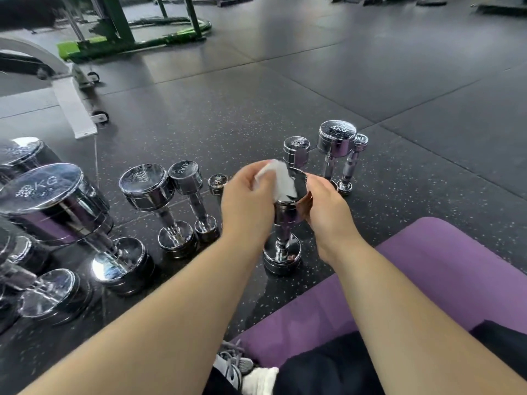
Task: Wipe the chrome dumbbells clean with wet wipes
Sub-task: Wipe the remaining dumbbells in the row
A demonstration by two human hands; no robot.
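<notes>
A chrome dumbbell point(283, 246) stands upright on the dark speckled floor right in front of me. My left hand point(246, 201) holds a white wet wipe point(281, 179) against the dumbbell's top head. From the right side, my right hand point(328, 208) grips that same head with curled fingers. More upright chrome dumbbells stand to the left, among them a 2KG one point(189, 195) and a large one point(65, 206). Behind my hands stands a 4KG dumbbell point(336, 146) with two smaller ones beside it.
A purple mat point(427, 275) lies under me at the lower right, with my dark trousers and a grey shoe point(233, 363) at the bottom. A white bench frame on wheels point(77, 109) and green gym equipment point(125, 32) stand far left.
</notes>
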